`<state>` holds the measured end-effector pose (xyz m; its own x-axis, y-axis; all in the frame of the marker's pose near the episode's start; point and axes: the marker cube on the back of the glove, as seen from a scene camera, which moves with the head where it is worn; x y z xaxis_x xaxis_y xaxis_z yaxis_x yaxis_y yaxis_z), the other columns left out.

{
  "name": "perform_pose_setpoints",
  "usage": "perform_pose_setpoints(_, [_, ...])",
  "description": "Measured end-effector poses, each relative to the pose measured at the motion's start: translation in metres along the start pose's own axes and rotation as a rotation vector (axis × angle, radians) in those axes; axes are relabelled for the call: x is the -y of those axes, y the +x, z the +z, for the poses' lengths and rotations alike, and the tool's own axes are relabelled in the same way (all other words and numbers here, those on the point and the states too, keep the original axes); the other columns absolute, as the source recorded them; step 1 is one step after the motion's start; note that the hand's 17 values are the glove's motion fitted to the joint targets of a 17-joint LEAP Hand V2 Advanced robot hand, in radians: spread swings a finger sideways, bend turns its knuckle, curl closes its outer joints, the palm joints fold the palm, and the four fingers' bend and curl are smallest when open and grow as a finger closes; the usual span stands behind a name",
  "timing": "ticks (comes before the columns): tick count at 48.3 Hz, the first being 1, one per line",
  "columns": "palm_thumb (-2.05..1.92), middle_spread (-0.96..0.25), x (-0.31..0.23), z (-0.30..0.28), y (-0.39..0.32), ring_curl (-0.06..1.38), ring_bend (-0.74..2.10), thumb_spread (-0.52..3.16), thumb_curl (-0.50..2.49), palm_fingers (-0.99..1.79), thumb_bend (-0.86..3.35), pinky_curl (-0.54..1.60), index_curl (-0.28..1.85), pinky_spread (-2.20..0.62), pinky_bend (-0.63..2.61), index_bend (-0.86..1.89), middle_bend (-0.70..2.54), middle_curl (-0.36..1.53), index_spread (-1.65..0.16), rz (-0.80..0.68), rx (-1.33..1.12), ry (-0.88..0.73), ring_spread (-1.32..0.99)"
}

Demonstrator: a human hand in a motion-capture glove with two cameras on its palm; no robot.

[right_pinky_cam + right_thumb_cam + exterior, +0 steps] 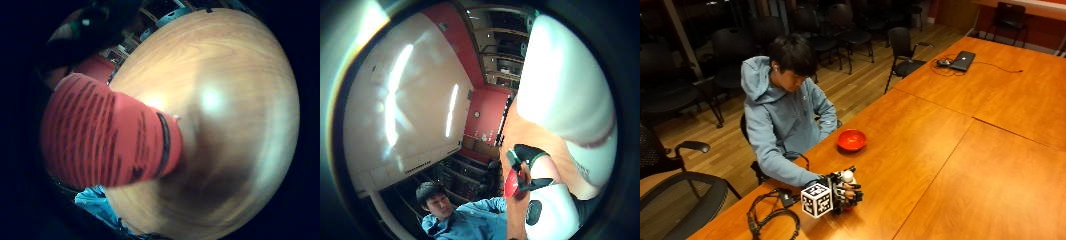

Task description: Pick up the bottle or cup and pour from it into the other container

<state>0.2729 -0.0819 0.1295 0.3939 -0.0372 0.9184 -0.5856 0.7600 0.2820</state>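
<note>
A: Where was the bottle [847,177] found?
B: At near table [953,150] edge, upright-ish, white cap up; gloved right hand [843,192] was seen wrapped round it, fingers curled on red body.
A: And the target?
B: Red bowl [852,139] was noted further along the table, well apart, same side as the person. Pour judged not yet begun.
</note>
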Motion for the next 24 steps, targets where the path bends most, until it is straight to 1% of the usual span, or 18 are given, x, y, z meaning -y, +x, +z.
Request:
perform_pose_setpoints(1, [0.77,0.11,0.001,0.002,0.0,0.29,0.56,0.8,0.41,0.43,0.0,0.28,0.26,0.25,0.77,0.21,0.23,0.29,-0.31,-0.003,0.001,0.01,0.14])
perform_pose_setpoints(3, [0.82,0.1,0.002,0.008,-0.001,0.28,0.53,0.78,0.42,0.54,0.01,0.27,0.27,0.24,0.73,0.24,0.25,0.3,-0.28,-0.009,0.001,0.026,0.12])
perform_pose_setpoints(6, [0.96,0.06,0.004,0.018,-0.003,0.28,0.51,0.74,0.45,0.85,0.06,0.25,0.31,0.17,0.65,0.32,0.33,0.34,-0.21,-0.009,0.01,0.036,0.05])
perform_pose_setpoints(8, [1.0,0.04,0.006,0.024,-0.006,0.29,0.53,0.72,0.46,0.92,0.06,0.24,0.32,0.13,0.61,0.28,0.34,0.35,-0.19,-0.007,0.016,0.035,0.02])
perform_pose_setpoints(14, [1.07,0.0,0.005,0.041,-0.014,0.34,0.55,0.59,0.51,1.0,0.04,0.26,0.36,0.03,0.56,0.2,0.33,0.38,-0.15,-0.011,0.0,0.008,-0.08])
perform_pose_setpoints(24, [1.12,-0.03,0.002,0.055,-0.025,0.37,0.48,0.41,0.57,1.07,-0.02,0.28,0.38,-0.06,0.54,0.15,0.28,0.41,-0.11,-0.026,-0.036,-0.026,-0.11])
